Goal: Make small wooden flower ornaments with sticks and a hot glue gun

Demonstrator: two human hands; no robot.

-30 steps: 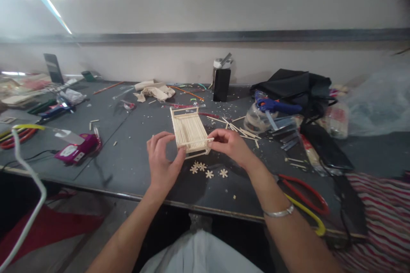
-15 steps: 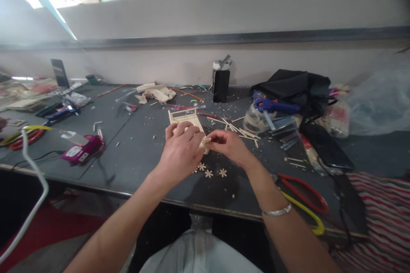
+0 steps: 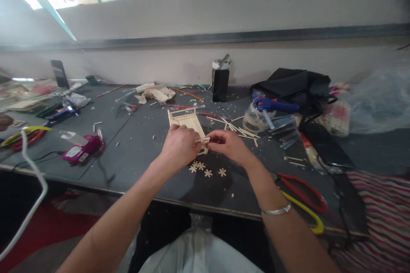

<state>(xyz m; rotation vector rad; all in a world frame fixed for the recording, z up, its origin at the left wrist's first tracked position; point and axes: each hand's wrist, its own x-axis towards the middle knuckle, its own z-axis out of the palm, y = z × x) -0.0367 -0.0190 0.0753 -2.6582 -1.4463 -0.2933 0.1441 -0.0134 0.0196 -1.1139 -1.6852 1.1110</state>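
Observation:
A small frame of pale wooden sticks (image 3: 182, 115) lies in front of me, its near part covered by my left hand (image 3: 179, 145). The fingers of that hand are bent and closed at a small pale wooden piece (image 3: 203, 140) over the frame's right edge. From the other side, my right hand (image 3: 229, 145) pinches the same piece between thumb and fingers. Its exact shape is too small and half hidden to make out. Several flower-shaped wooden pieces (image 3: 208, 173) lie on the table just below my hands.
Loose wooden sticks (image 3: 233, 126) and a blue glue gun (image 3: 275, 104) on a clear jar are to the right. Red-and-yellow-handled pliers (image 3: 303, 196) lie near my right forearm. A purple device (image 3: 80, 149) stands left. A black phone (image 3: 221, 85) leans upright behind.
My left hand's fingers have drawn in from lying over the frame to closing at the small wooden piece, uncovering more of the frame and flower pieces. My right hand has barely moved.

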